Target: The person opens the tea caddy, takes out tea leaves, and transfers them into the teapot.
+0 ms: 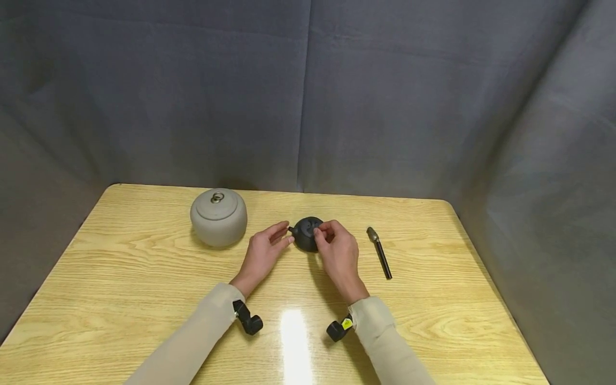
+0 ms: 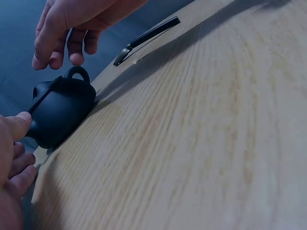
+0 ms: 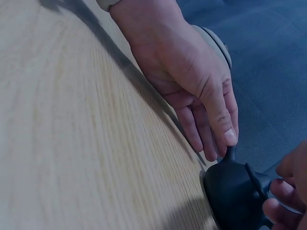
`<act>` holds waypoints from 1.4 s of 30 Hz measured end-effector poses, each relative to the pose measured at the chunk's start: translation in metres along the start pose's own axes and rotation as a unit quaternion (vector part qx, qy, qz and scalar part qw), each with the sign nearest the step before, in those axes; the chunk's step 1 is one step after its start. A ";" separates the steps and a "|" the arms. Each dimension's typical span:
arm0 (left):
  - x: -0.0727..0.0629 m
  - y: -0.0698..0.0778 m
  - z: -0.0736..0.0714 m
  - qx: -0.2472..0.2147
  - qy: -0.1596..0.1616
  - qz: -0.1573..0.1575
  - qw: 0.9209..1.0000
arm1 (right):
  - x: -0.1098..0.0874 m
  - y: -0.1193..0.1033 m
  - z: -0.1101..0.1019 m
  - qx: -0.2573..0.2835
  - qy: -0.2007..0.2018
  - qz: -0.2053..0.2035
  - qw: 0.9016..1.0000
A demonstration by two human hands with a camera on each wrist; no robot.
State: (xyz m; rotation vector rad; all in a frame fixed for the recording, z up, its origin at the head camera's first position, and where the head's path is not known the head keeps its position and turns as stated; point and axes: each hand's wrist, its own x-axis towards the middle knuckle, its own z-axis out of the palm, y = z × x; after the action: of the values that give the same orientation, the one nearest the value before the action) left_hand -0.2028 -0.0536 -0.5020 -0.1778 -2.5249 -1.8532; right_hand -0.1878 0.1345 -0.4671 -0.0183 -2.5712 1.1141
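A small black teapot (image 1: 305, 243) with a lid stands on the table, its spout towards my left hand (image 1: 262, 254). That hand's thumb lies at the spout, while the other fingers stay fairly straight and apart from the thumb. My right hand (image 1: 340, 255) is at the lid side of the teapot, fingers loosely bent. In the left wrist view, a small gap shows between the right hand's fingertips (image 2: 56, 61) and the lid (image 2: 47, 93). The right wrist view has its fingers overlapping the lid's knob (image 3: 268, 176), and the exact contact cannot be told.
A grey lidded jar (image 1: 218, 227) with a metal ring on top stands left of the teapot. To the right lies a black-handled tool (image 1: 382, 258) with a metallic head, perhaps a brush. Grey curtains (image 1: 385, 96) hang behind and beside the wooden table (image 1: 168, 299).
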 end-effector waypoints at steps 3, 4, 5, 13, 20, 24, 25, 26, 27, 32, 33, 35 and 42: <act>0.003 -0.002 0.001 0.009 0.012 0.005 1.000 | 0.004 -0.002 0.004 -0.013 0.001 0.008 1.000; 0.004 -0.002 0.001 0.010 0.016 0.008 1.000 | 0.005 -0.002 0.006 -0.020 0.000 0.010 1.000; 0.004 -0.002 0.002 0.012 0.021 0.010 1.000 | 0.006 -0.002 0.007 -0.028 -0.001 0.010 1.000; 0.010 0.001 0.005 0.013 0.038 0.020 0.999 | 0.012 -0.007 0.016 -0.064 -0.004 0.016 0.998; 0.013 0.003 0.006 0.019 0.048 0.014 0.999 | 0.016 -0.012 0.020 -0.077 -0.009 0.040 0.996; 0.013 0.004 0.007 0.025 0.054 0.014 0.998 | 0.019 -0.014 0.019 -0.072 -0.012 0.043 0.996; 0.013 0.004 0.007 0.027 0.054 0.015 0.998 | 0.020 -0.015 0.017 -0.068 -0.010 0.041 0.997; 0.013 0.004 0.007 0.029 0.055 0.015 0.998 | 0.022 -0.016 0.015 -0.063 -0.007 0.040 0.997; 0.013 0.004 0.007 0.029 0.055 0.015 0.998 | 0.025 -0.016 0.012 -0.055 -0.002 0.037 0.998; 0.013 0.003 0.005 0.025 0.064 0.016 0.998 | 0.046 -0.018 -0.004 -0.028 0.028 0.034 0.999; 0.012 0.003 0.004 0.024 0.064 0.015 0.998 | 0.051 -0.017 -0.006 -0.026 0.031 0.035 0.999; 0.012 0.003 0.003 0.020 0.063 0.013 0.998 | 0.061 -0.013 -0.009 -0.026 0.025 0.045 0.998; 0.009 0.005 0.004 0.017 0.065 0.013 0.998 | 0.087 0.011 -0.006 -0.054 -0.033 0.097 0.993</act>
State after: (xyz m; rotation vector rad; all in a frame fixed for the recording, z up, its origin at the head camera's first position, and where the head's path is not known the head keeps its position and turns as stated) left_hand -0.2112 -0.0478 -0.4978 -0.0857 -2.4523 -1.7512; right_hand -0.2688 0.1589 -0.4449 -0.2676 -2.7324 1.0553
